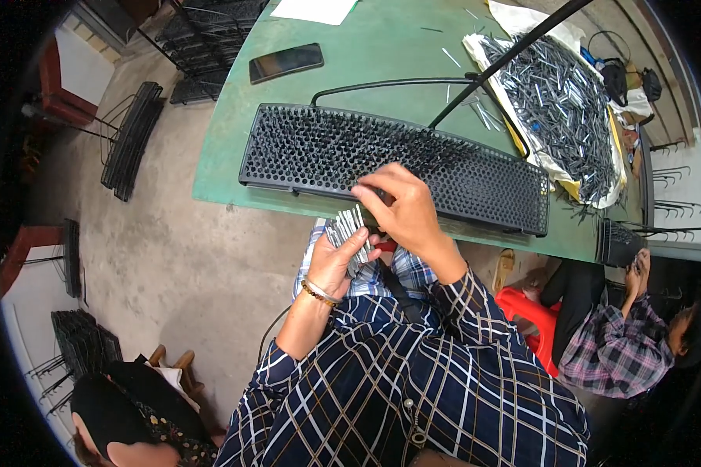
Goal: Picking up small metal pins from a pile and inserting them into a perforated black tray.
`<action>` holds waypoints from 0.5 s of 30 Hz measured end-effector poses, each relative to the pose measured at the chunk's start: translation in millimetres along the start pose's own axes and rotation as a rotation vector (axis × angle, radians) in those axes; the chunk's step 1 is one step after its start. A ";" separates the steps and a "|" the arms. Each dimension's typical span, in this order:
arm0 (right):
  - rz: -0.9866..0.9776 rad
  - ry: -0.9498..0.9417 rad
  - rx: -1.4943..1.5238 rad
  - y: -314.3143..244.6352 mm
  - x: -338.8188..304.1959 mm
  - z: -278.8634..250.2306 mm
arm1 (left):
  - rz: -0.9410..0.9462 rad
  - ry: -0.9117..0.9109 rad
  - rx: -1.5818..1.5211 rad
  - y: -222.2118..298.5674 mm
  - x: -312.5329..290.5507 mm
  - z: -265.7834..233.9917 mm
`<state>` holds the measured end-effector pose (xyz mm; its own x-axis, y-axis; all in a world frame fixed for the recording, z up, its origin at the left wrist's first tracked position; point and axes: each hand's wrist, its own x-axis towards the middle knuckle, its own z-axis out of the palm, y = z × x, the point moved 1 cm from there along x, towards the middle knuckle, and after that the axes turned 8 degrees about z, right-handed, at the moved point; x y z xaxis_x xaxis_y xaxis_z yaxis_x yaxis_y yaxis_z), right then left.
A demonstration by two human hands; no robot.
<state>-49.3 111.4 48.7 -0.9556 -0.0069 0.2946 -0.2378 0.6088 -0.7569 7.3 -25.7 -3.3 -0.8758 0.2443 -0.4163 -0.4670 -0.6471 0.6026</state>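
Note:
My left hand [336,258] is closed around a bundle of thin silvery metal strips [346,227], held upright just below the table's near edge. Thumb and fingers of my right hand [406,208] come together above the bundle, by the front edge of a long black perforated panel [487,183]. Whatever the right fingertips hold, if anything, is too small to make out. Dark pieces stand up densely over the panel's left and middle part, while round holes show toward its right end. A black rod frame rises from the panel's back.
On the green table [218,167] lie a phone [287,63], a white paper [315,9] and a sack [514,128] heaped with metal strips [557,93]. One person [615,342] sits at right near a red stool [526,315]; another [132,405] is at lower left. Similar black panels [132,140] stand on the floor.

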 end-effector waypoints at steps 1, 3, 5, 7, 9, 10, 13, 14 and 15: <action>0.091 -0.138 0.000 1.3 -2.5 -3.5 | 0.009 -0.002 -0.011 0.5 -0.2 1.0; 0.202 -0.338 0.106 8.3 -8.5 -5.9 | 0.018 -0.017 0.016 2.0 0.0 5.6; 0.374 -0.395 0.234 12.8 -12.9 -10.1 | 0.041 -0.050 0.030 0.8 1.5 9.7; 0.587 -0.419 0.460 21.7 -18.3 -11.0 | 0.031 -0.068 0.038 -1.2 1.5 12.8; 0.622 -0.436 0.481 20.9 -17.3 -17.4 | 0.022 -0.080 0.059 -2.8 2.6 13.8; 0.660 -0.454 0.498 19.6 -16.1 -18.9 | 0.025 -0.081 0.063 -2.6 3.3 14.9; 0.592 -0.250 0.481 16.5 -12.7 -26.8 | -0.033 0.038 0.053 -4.9 3.0 21.2; 0.535 -0.117 0.454 16.3 -9.6 -29.3 | -0.033 0.036 0.055 -6.7 5.4 18.6; 0.414 0.029 0.422 16.7 -5.8 -25.1 | -0.025 0.009 0.067 -10.2 9.1 12.8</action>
<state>-43.4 141.5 49.0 -0.9798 0.1895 -0.0636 0.0998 0.1880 -0.9771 2.6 -7.6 -4.4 -0.8629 0.2528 -0.4375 -0.4957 -0.5914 0.6360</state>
